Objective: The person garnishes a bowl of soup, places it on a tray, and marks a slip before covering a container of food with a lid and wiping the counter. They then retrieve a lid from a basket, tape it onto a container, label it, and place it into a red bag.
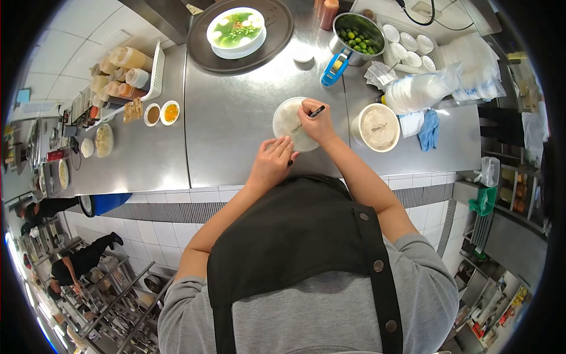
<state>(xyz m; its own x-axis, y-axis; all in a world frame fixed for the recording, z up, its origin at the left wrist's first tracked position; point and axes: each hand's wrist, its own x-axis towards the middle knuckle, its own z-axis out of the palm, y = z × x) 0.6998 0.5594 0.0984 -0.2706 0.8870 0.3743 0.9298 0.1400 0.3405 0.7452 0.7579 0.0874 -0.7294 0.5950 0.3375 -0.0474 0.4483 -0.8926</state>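
lid (287, 120): frame centre, on worktop (230, 135); likely thin plastic, light, bendy, slick; grip by rim.
right hand (318, 124): fingers pinching pen (316, 111).
left hand (272, 160): fingers together, pressing lid's edge.

At the back of the steel surface (236, 135) a bowl of green soup (236, 30) sits on a round dark tray (280, 26), near a metal pot of limes (340, 48) and a blue tape dispenser (333, 68). A white tub (356, 127) stands beside a blue cloth (429, 130). Two small sauce dishes (161, 113) lie left, near a white basket of bottles (158, 65).
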